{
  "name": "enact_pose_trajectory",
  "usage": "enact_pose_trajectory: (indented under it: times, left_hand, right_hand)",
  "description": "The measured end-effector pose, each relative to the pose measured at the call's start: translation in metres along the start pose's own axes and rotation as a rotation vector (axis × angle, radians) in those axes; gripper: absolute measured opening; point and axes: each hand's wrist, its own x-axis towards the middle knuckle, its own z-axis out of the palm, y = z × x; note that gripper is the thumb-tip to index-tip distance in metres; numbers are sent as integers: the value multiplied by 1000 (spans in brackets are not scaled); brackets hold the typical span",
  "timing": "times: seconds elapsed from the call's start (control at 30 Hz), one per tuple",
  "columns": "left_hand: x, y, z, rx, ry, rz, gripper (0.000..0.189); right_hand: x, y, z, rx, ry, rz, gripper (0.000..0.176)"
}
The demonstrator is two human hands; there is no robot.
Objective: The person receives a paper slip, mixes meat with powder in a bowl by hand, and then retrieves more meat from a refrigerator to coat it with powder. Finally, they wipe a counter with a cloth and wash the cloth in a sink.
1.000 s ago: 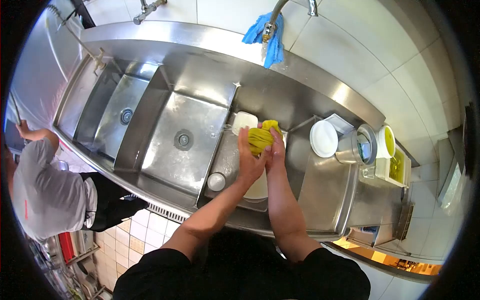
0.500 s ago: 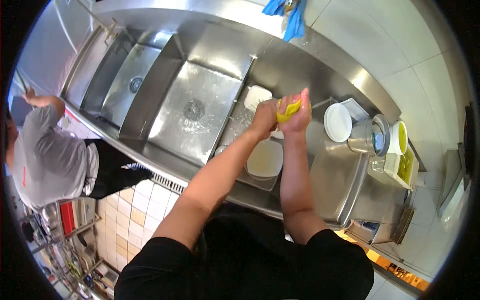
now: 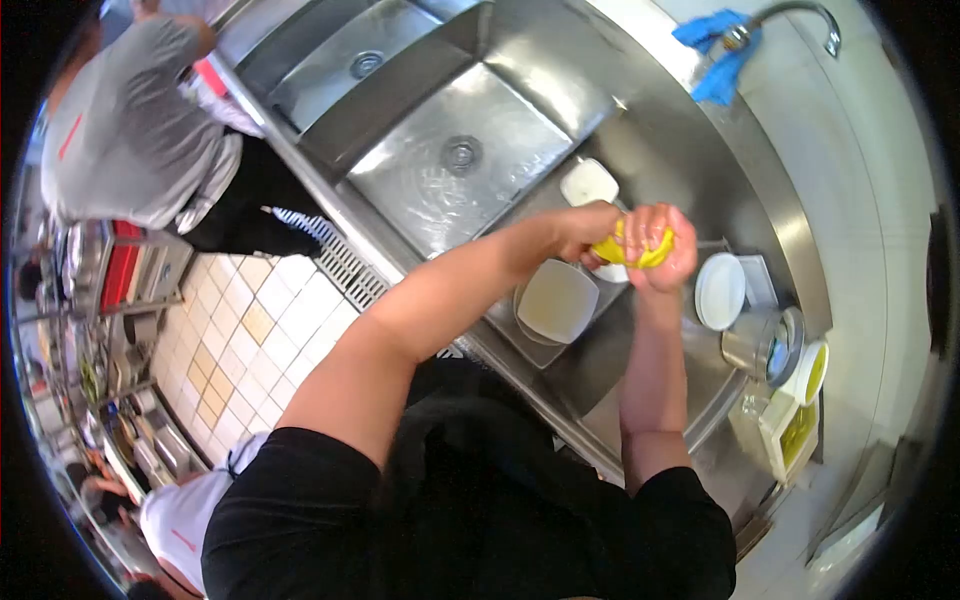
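Both of my hands are closed around a wet yellow cloth (image 3: 655, 254), which looks twisted and squeezed between them above the sink. My left hand (image 3: 588, 232) grips its left end, and the fingers of my right hand (image 3: 672, 240) wrap over its right end. Below them in the sink, a square white plate (image 3: 557, 302) rests on another dish. A small white square dish (image 3: 590, 184) lies just beyond my left hand. Another white dish (image 3: 612, 273) is partly hidden under my hands.
Left lies a steel sink basin (image 3: 430, 190) with a drain. Right of my hands are white round plates (image 3: 720, 290), a metal pot (image 3: 748, 342) and a tub with yellow-green contents (image 3: 795, 440). A tap (image 3: 830, 40) and blue cloth (image 3: 722, 80) are behind. A person in grey (image 3: 130, 130) stands left.
My view has turned, so the sink and dishes appear farther right. My hands still grip the yellow cloth, with the right hand's fingers now folded over it. A person in white shows at lower left.
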Motion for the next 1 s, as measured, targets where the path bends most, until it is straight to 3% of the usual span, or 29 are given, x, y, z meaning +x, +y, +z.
enact_pose_trajectory:
  times: [0.03,0.07,0.1,0.13,0.17,0.2,0.23,0.27,0.3,0.37,0.47,0.6,0.67,0.73,0.8,0.87,0.9,0.93,0.97,1.0]
  left_hand:
    - [-4,-4,10,68,47,81,18]
    - [-8,-9,21,132,114,168,20]
    - [1,-28,5,397,-72,607,28]
    - [3,-37,15,38,6,266,33]
    - [1,-50,-1,479,209,170,39]
    - [13,-72,-16,935,562,137,44]
    - [-19,-93,-16,1027,834,21,40]
    - [-40,-110,-26,1049,703,93,40]
    - [-61,-119,-43,1078,575,168,39]
    - [-152,-139,-36,903,667,331,50]
    - [-256,-185,-46,680,844,470,41]
    - [-386,-262,-99,241,821,667,26]
    - [-459,-310,-132,112,985,565,25]
    - [-531,-366,-170,146,1256,435,19]
    - [-594,-444,-226,249,1525,281,35]
    - [-667,-510,-257,72,1665,-1,45]
    - [-703,-541,-261,7,1767,-80,53]
    - [-735,-578,-267,-73,1909,-104,38]
    - [-759,-623,-282,-327,1990,-87,37]
    - [-792,-646,-273,-567,1994,-32,38]
  right_hand:
    - [-4,-4,10,-120,100,-15,41]
    - [-8,-6,22,-552,226,-171,38]
    - [-12,-5,33,-964,325,-350,36]
    - [-18,3,33,-1005,343,-353,35]
    - [-26,17,22,-1045,361,-358,35]
    - [-32,50,-12,-1340,468,-267,37]
    - [-39,83,-75,-1434,371,129,38]
    - [-70,114,-140,-1723,280,245,37]
    - [-93,134,-169,-1998,364,89,37]
    - [-103,122,-118,-1518,509,364,30]
    - [-99,122,-11,-1410,449,195,29]
    - [-72,185,129,-1304,53,203,22]
    - [-71,224,217,-1226,-154,347,18]
    - [-68,275,255,-1267,-347,369,18]
    - [-70,318,296,-1332,-461,398,19]
    - [-76,356,292,-1336,-614,375,27]
    - [-76,375,272,-1276,-669,465,35]
    - [-72,392,255,-1308,-829,392,35]
    - [-87,387,280,-1399,-669,578,36]
    - [-98,405,262,-1297,-667,518,33]
